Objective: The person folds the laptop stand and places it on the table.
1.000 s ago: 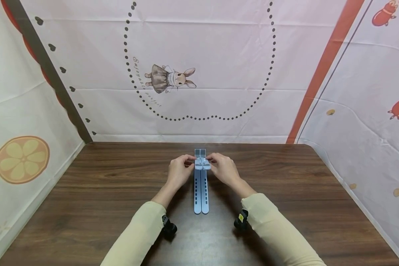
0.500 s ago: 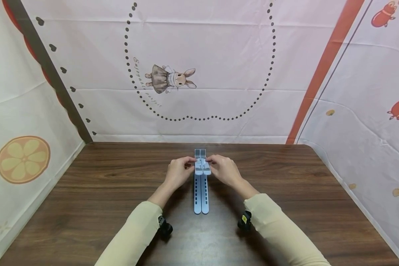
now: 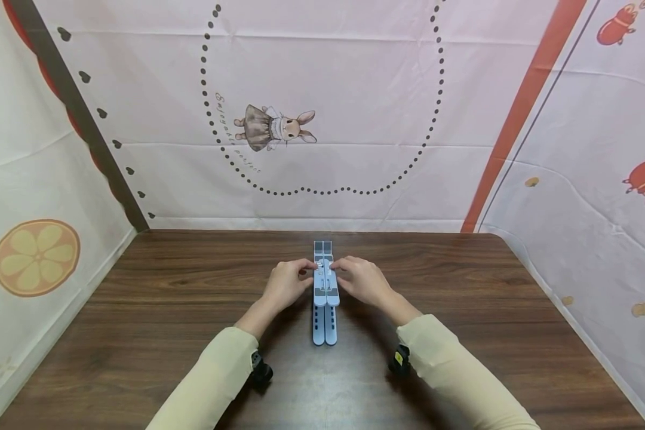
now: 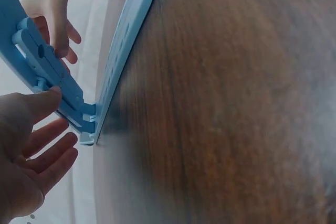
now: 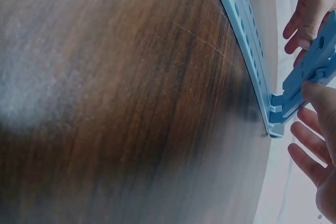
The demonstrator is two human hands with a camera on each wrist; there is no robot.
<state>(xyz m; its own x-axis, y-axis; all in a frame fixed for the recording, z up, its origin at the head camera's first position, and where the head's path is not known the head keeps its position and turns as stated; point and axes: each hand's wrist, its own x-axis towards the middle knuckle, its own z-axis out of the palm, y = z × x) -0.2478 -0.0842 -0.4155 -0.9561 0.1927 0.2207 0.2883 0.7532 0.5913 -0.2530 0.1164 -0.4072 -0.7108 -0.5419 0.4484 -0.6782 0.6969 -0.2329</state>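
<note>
A light-blue folding laptop stand (image 3: 325, 325) stands on the table with its two long slotted bars side by side. Its upper section (image 3: 326, 286) is hinged at the far end and tilts up off the lower bars, as both wrist views show. My left hand (image 3: 287, 283) pinches the left edge of that upper section, thumb underneath, other fingers loosely spread in the left wrist view. On the opposite edge my right hand (image 3: 364, 279) pinches likewise, its thumb (image 5: 313, 94) on the underside. Dark pads show on the upper section.
The stand is on a dark wood-grain table (image 3: 166, 334). Behind it hangs a pale printed cloth (image 3: 355, 119) with a rabbit figure, and more cloth lines both sides. Small black cameras (image 3: 260, 370) sit on both wrists.
The stand's upper section appears longer toward me and covers more of the lower bars. Both hands have come slightly nearer with it. The lower bars have stayed in place.
</note>
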